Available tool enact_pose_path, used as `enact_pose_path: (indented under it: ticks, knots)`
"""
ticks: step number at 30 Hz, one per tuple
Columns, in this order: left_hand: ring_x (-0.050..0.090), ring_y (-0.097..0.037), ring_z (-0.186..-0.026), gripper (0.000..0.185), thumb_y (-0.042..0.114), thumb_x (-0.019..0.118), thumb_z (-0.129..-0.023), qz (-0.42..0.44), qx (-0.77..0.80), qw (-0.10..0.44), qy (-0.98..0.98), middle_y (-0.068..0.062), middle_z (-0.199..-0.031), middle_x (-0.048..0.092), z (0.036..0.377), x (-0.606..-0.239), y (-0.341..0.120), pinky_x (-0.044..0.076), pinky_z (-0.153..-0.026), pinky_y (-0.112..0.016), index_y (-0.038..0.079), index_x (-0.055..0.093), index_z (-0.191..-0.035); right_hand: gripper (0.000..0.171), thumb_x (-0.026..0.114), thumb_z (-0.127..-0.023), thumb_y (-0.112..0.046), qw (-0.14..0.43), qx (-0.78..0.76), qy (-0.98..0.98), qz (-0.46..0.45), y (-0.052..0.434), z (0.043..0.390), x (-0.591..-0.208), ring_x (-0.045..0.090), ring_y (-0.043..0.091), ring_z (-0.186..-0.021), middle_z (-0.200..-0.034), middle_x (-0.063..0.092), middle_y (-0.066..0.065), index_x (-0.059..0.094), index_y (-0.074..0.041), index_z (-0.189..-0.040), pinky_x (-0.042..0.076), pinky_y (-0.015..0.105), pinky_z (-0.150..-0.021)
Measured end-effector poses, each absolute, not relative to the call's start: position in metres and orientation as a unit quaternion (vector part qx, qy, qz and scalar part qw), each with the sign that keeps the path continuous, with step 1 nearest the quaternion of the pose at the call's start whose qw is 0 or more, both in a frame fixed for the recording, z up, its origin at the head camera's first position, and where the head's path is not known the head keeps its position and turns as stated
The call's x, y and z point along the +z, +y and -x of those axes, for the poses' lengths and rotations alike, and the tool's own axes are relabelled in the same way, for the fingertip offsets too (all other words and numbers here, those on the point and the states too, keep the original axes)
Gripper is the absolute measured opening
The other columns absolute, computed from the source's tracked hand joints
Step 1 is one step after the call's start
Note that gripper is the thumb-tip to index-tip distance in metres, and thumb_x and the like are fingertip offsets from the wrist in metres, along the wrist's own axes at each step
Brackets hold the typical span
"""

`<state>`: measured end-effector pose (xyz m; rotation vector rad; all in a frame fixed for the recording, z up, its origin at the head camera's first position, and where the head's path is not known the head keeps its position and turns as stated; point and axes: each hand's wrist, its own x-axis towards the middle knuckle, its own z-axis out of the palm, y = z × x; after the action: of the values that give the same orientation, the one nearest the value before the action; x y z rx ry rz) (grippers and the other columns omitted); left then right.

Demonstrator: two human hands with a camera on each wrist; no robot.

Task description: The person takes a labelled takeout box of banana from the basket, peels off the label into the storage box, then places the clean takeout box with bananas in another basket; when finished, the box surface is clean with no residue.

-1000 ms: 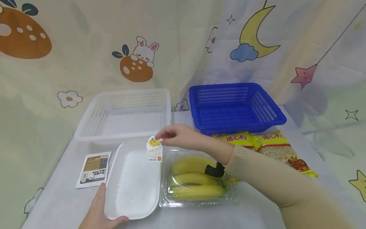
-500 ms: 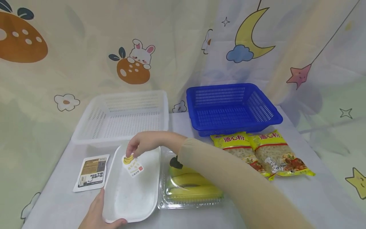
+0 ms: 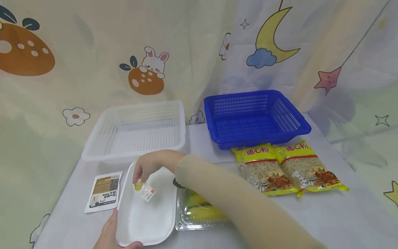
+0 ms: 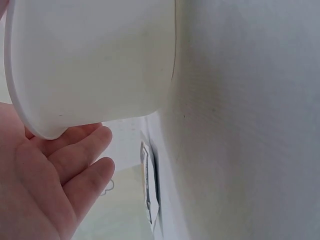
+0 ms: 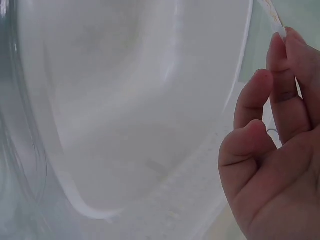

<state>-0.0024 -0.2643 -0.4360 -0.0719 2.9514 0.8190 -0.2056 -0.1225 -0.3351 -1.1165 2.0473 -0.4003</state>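
The banana card (image 3: 145, 192) is pinched in the grip of the right hand (image 3: 150, 166) over the white tray (image 3: 146, 221), toward twelve o'clock; with eight steadied by an uncurled left hand (image 3: 110, 232), it's best lowered flat.

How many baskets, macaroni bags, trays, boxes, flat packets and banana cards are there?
White basket, blue basket: 2
Left macaroni bag, right macaroni bag: 2
White tray: 1
Clear banana box: 1
Flat packet: 1
Banana card: 1
Total: 8
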Motion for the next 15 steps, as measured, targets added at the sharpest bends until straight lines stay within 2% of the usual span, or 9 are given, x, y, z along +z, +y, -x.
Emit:
enact_pose_path:
  ticks: [2,4,8,12,15]
  knots:
    - [0.050,-0.039,-0.108,0.124,0.043,0.085,-0.051,0.020,0.277,0.028,0.960,-0.029,-0.124,0.046,0.001,-0.437,-0.264,0.046,-0.087,-0.050,-0.013,0.014,-0.137,0.028,0.062,-0.084,-0.010,0.378,-0.139,0.802,0.441,-0.126,0.200,-0.339,0.053,-0.001,-0.102,-0.105,0.064,-0.015,0.068,-0.025,-0.106,0.041,0.016,-0.089]
    - [0.049,-0.039,-0.109,0.124,0.042,0.085,-0.053,0.030,0.284,0.041,0.957,-0.029,-0.126,0.045,0.000,-0.437,-0.265,0.045,-0.088,-0.050,-0.012,0.013,-0.137,0.028,0.061,-0.084,-0.009,0.372,-0.122,0.807,0.442,-0.128,0.196,-0.341,0.053,0.000,-0.102,-0.105,0.064,-0.014,0.068,-0.026,-0.106,0.042,0.016,-0.088]
    - [0.037,-0.051,-0.118,0.126,0.045,0.081,-0.059,0.062,0.285,0.103,0.951,-0.036,-0.134,0.030,0.000,-0.437,-0.267,0.036,-0.095,-0.060,-0.015,0.002,-0.138,0.029,0.061,-0.084,-0.009,0.361,-0.084,0.819,0.438,-0.128,0.192,-0.343,0.053,0.002,-0.105,-0.109,0.063,-0.012,0.067,-0.025,-0.107,0.044,0.018,-0.088]
    - [0.022,-0.055,-0.125,0.129,0.049,0.077,-0.063,0.093,0.279,0.160,0.942,-0.039,-0.139,0.015,0.002,-0.436,-0.267,0.029,-0.100,-0.062,-0.015,-0.007,-0.137,0.034,0.060,-0.084,-0.009,0.375,-0.047,0.826,0.419,-0.124,0.191,-0.347,0.053,0.005,-0.109,-0.113,0.061,-0.012,0.065,-0.029,-0.110,0.043,0.022,-0.094]
    - [0.026,-0.055,-0.124,0.131,0.051,0.078,-0.061,0.086,0.285,0.141,0.944,-0.037,-0.139,0.019,0.003,-0.434,-0.264,0.031,-0.099,-0.060,-0.014,-0.005,-0.138,0.037,0.061,-0.085,-0.013,0.387,-0.006,0.832,0.397,-0.122,0.190,-0.350,0.053,0.008,-0.113,-0.120,0.058,-0.014,0.062,-0.033,-0.115,0.042,0.026,-0.097]
